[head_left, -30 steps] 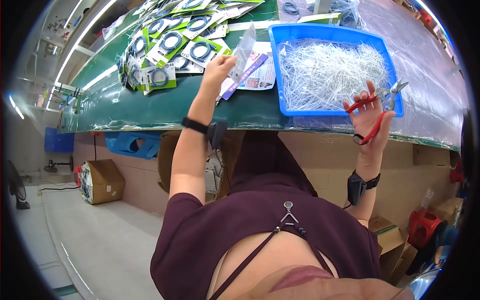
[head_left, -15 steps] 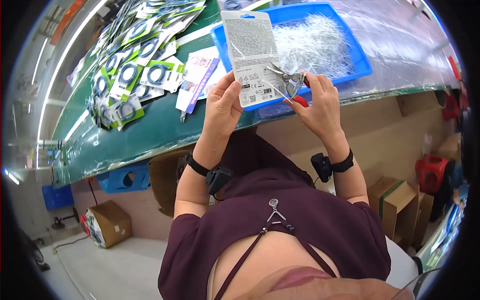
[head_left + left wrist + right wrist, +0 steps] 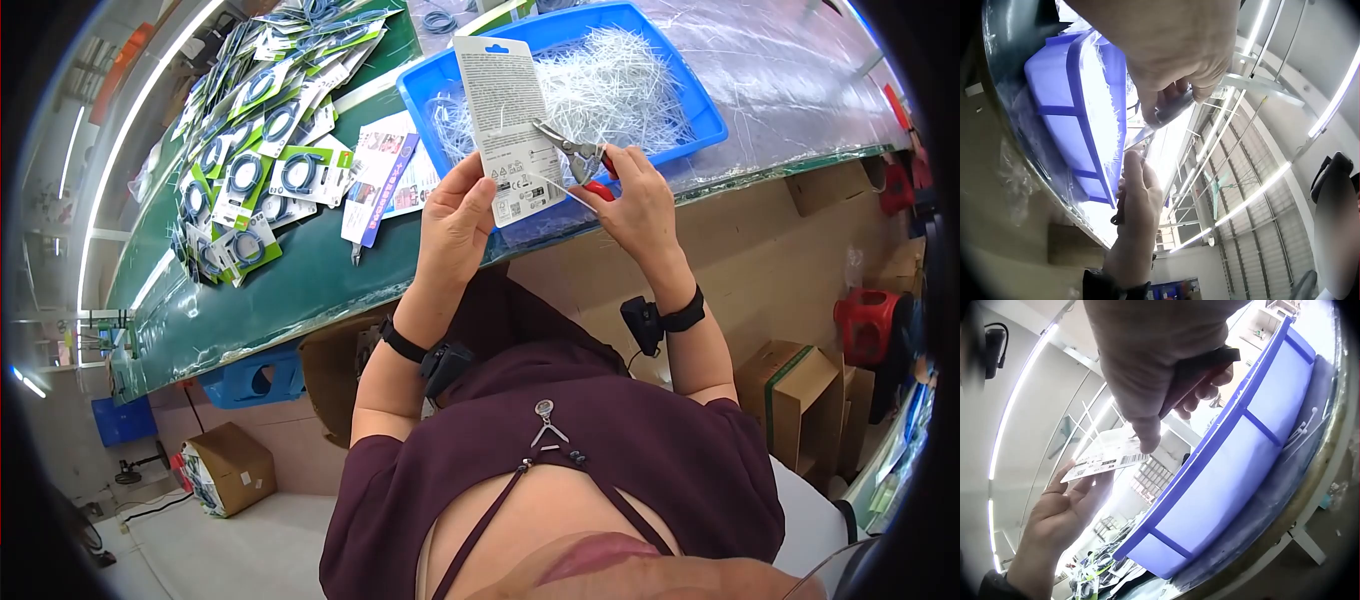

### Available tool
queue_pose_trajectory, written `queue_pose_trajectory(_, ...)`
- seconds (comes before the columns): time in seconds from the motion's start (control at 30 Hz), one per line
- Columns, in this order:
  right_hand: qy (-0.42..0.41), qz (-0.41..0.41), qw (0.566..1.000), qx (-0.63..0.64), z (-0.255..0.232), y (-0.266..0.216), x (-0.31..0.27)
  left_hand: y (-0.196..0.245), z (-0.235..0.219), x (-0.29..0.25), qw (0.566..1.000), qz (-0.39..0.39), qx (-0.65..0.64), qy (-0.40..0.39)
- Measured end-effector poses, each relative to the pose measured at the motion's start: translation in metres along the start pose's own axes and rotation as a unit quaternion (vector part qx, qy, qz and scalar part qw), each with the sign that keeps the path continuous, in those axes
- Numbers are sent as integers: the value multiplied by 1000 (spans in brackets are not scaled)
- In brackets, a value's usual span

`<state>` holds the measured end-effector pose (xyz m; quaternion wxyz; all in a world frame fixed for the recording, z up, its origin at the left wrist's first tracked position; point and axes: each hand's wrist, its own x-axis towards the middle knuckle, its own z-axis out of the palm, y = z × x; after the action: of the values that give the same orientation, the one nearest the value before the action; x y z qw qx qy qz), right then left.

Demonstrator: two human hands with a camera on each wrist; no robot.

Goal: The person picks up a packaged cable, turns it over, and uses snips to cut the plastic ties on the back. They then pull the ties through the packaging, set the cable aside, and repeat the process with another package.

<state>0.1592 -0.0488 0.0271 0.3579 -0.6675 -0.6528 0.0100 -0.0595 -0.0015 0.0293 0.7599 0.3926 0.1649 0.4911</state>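
My left hand (image 3: 455,220) pinches the lower left edge of a printed retail card pack (image 3: 500,105), held upright with its text side toward me. Red-handled cutters (image 3: 580,160) are gripped in my right hand (image 3: 640,205). Their metal blades overlap the right part of the card. A thin white plastic strip (image 3: 565,192) runs from near the card's lower part toward the right thumb. From the right wrist view, the card (image 3: 1107,456) is tilted, with the left hand's fingers (image 3: 1088,494) under it.
Behind the hands stands a blue tray (image 3: 712,130) heaped with white plastic strips (image 3: 615,90). A large pile of carded cable packs (image 3: 245,175) covers the table's left side. Between pile and tray lie printed leaflets (image 3: 378,180). The table's front edge runs below the hands.
The left hand has brought the card in front of the tray and turned its text side toward me. The right hand has closed round the cutters and moved left to the card.
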Motion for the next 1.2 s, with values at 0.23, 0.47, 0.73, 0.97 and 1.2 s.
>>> queue_pose_trajectory(0.23, -35, 32, 999, 18, 11, 13, 0, -16, 0, 11, 999, -10, -1, 35)
queue_pose_trajectory(0.47, -52, 12, 995, 80, 1, 5, -2, -16, 0, 14, 999, -12, 7, 39)
queue_pose_trajectory(0.73, -83, -2, 990, 110, -2, -7, 3, -19, 7, 9, 1000, -14, 11, 10)
queue_pose_trajectory(0.97, -71, 9, 989, 130, 0, -9, 0, -21, 6, 6, 1000, -23, 9, 6)
queue_pose_trajectory(1.2, -80, 17, 992, 97, 3, 1, -8, -15, 3, 9, 998, -26, -30, 52)
